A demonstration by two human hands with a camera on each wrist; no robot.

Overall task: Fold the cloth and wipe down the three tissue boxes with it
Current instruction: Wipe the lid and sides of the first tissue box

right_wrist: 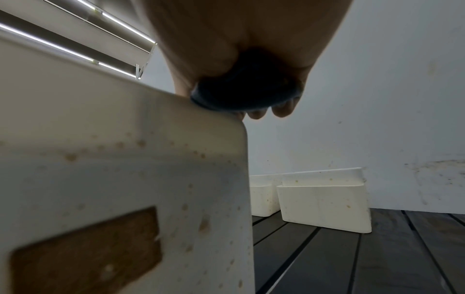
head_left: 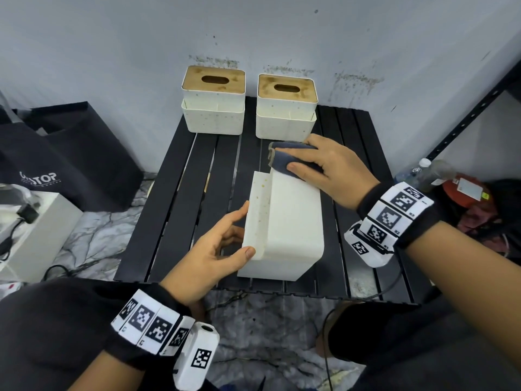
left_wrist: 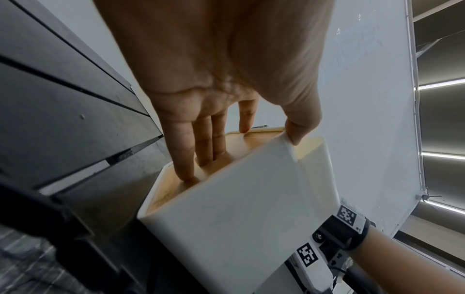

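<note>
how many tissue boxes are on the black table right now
3. Two tissue boxes stand upright at the table's far edge, one left, one right; the third lies on its side between the hands.

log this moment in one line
left hand steadies tipped box | right hand wipes its far end with cloth | two boxes upright behind
</note>
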